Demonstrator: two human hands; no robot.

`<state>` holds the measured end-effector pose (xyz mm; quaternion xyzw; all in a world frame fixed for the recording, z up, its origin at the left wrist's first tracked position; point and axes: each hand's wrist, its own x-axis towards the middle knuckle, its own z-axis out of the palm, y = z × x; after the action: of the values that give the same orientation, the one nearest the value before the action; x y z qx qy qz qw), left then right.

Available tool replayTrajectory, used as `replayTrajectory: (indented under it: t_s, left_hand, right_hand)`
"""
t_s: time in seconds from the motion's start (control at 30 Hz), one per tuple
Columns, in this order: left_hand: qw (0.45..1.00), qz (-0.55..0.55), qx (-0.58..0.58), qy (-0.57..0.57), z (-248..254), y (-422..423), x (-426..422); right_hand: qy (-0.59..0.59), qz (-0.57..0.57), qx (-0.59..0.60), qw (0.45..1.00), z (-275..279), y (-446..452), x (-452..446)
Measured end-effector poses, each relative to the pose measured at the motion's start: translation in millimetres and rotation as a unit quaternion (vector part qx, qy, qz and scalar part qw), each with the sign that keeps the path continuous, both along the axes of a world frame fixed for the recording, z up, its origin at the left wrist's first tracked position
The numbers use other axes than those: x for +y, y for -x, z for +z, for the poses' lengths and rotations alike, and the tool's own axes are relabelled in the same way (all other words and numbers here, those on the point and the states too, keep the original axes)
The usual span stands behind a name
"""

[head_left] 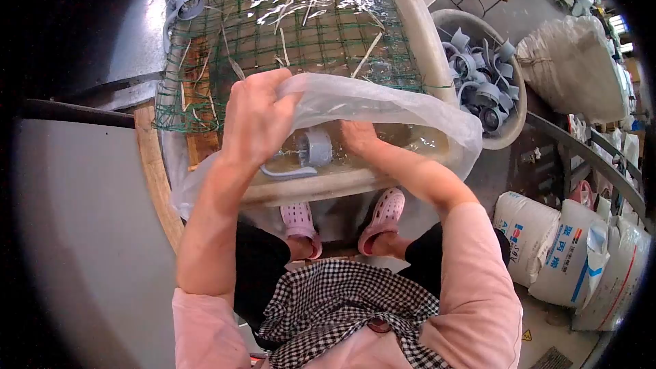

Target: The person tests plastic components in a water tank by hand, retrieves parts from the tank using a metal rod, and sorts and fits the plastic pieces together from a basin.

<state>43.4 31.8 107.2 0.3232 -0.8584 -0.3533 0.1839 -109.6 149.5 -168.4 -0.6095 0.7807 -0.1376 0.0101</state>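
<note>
A big cream-coloured rectangular tub (421, 41) of water lies beneath and beyond both of the person's hands. Over its far part, ahead of the left hand, spreads a green open-grid mesh (328, 44). A translucent, whitish thin plastic sheet (389, 99) runs from the left hand across to the right, passing over the right hand and hanging down beyond the right forearm. Outside the tub, to the right of the right hand, stands a round pale bin (516, 113) filled with grey-blue plastic parts (486, 92). The left hand (258, 113) is raised above the water, its fingers curled closed around the upper edge of the plastic sheet, gripping it. The right hand (359, 135) reaches forward low over the tub, near the left one but apart from it; its fingers are hidden behind the sheet, so whether they are spread, closed or holding anything cannot be told. Between the hands, closer to the person's body, one grey-blue plastic piece with a ring-shaped body and curved arm (316, 148) lies inside the tub beside its near rim.
</note>
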Motion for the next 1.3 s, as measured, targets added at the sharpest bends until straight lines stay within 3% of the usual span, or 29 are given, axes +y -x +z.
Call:
replayTrajectory:
  t_s: [0.13, 0.33, 0.47, 0.6, 0.77, 1.3]
  left_hand:
    - [1.000, -0.003, 0.011, 0.003, -6, 0, -3]
    - [1.000, -0.002, 0.014, 0.026, -12, 0, -8]
    - [1.000, 0.009, 0.010, 0.008, -10, 0, -10]
    - [1.000, 0.014, -0.009, 0.018, -11, 1, -11]
    - [0.998, 0.038, 0.022, 0.042, -22, 1, -13]
    - [0.996, 0.072, -0.002, 0.058, -31, 7, -17]
  right_hand:
    - [0.062, -0.021, -0.049, 0.997, -13, 2, -20]
    - [-0.129, 0.023, -0.190, 0.973, -6, 8, -22]
    - [-0.157, 0.118, -0.288, 0.937, 22, 11, 6]
    - [-0.174, 0.054, -0.186, 0.965, 68, -12, 26]
    - [-0.063, 0.104, 0.003, 0.993, 82, -13, 38]
    - [0.032, 0.128, 0.023, 0.991, 147, 11, 68]
